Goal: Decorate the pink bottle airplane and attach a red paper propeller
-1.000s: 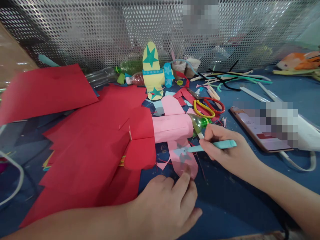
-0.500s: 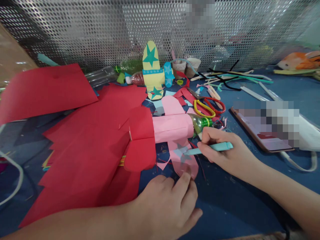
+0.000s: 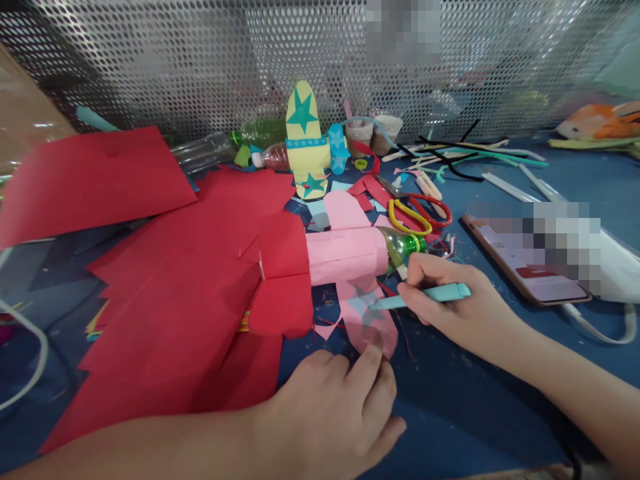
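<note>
My right hand is closed around a light turquoise marker pen. The pen's tip touches a blue star on the lower pink paper wing. With its fingers curled, my left hand presses its fingertips onto that wing's near end, and its thumb stays off the paper. The wing belongs to a plane made from a plastic bottle wrapped in pink paper. Its green cap points right, and a red paper tail spreads at the left end. An upper pink wing lies on the far side.
Red paper sheets cover the left side. Beyond the plane are scissors, paper scraps and a yellow paper plane. A phone with a white cable lies at right. Perforated metal closes off the back.
The marker and my right hand have shifted very slightly right, with the tip still on the star. My left hand stays in place on the wing.
</note>
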